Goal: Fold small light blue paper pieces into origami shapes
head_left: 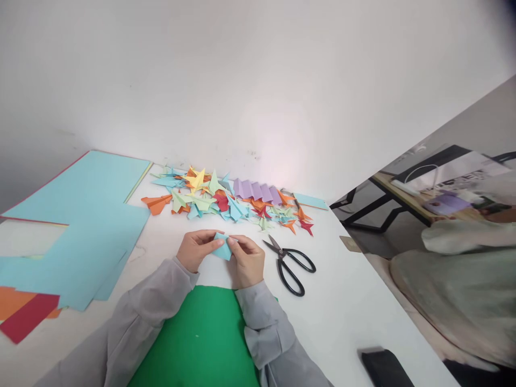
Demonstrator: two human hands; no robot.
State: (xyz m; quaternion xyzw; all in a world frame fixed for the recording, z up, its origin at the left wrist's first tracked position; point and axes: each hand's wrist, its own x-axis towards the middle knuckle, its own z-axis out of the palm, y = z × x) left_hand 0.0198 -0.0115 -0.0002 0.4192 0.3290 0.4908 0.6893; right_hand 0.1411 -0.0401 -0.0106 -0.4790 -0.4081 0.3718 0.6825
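A small folded piece of light blue paper (223,251) is held up over the white table, between both hands. My left hand (194,249) pinches its left side with thumb and fingers. On the other side, my right hand (249,259) is closed on the right edge, its thumb pressed on the paper. Just beyond the hands lies a pile of small folded paper planes (197,201) in several colours. Black-handled scissors (284,252) rest to the right of my right hand, blades parted and pointing away to the left.
Light blue sheets (88,242) spread over the table's left side, with orange and red strips (32,317) at their near end. A pleated purple paper (257,192) lies by the wall. A black object (385,368) sits at the near right. Beyond the table edge, another person's clothing (451,295) shows.
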